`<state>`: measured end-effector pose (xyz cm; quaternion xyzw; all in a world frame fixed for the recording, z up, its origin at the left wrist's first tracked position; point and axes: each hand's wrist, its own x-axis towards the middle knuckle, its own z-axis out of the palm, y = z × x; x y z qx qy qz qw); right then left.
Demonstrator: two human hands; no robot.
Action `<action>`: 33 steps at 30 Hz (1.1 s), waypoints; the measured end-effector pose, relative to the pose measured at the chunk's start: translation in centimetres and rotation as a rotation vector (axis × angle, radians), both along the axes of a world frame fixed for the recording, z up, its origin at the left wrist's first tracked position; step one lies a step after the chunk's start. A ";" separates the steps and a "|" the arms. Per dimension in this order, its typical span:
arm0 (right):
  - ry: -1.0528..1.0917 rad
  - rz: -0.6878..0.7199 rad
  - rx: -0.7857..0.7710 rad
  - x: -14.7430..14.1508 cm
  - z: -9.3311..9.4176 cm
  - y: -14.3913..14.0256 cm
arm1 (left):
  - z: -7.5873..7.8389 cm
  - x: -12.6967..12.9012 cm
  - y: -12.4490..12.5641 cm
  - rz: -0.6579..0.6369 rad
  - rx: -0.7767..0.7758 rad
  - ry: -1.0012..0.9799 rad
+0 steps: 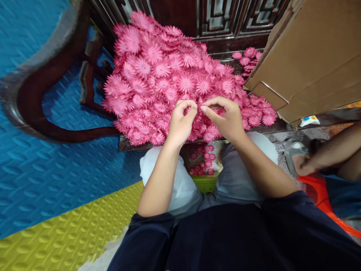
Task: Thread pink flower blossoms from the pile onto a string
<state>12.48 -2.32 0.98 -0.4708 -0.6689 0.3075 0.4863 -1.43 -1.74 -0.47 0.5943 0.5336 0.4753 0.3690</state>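
Note:
A large heap of pink artificial flower heads (163, 69) lies on the dark wooden bench in front of me. My left hand (182, 122) is held over the near part of this heap, thumb and forefinger closed in a pinch. Close to its right, my right hand (227, 118) pinches too, its fingertips nearly meeting those of the left. Whatever sits between the fingertips is too small to make out against the pink flowers behind.
A curved wooden armrest (53, 131) is at left over blue and yellow matting (84, 222). A cardboard box (313, 56) with a metal wire loop (272, 92) stands at right. Flower heads (208, 156) also lie below, between my knees. Another person's arm (332, 150) shows at right.

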 end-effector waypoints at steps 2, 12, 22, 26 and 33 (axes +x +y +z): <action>0.014 -0.013 -0.011 0.0 0.0 0.1 | 0.1 0.0 0.0 0.001 -0.008 -0.042; 0.168 0.005 -0.150 0.8 -1.7 1.4 | 0.4 0.1 -0.1 0.043 -0.028 -0.043; 0.523 -0.164 -0.351 1.4 -2.0 1.9 | 0.2 -0.4 0.4 0.170 0.092 0.006; 0.574 -0.306 -0.257 3.5 -2.4 3.3 | -0.2 -2.1 1.4 0.383 0.141 -0.023; 0.461 -0.095 -0.434 2.1 -0.7 1.8 | -0.7 -3.1 1.5 0.464 0.163 0.004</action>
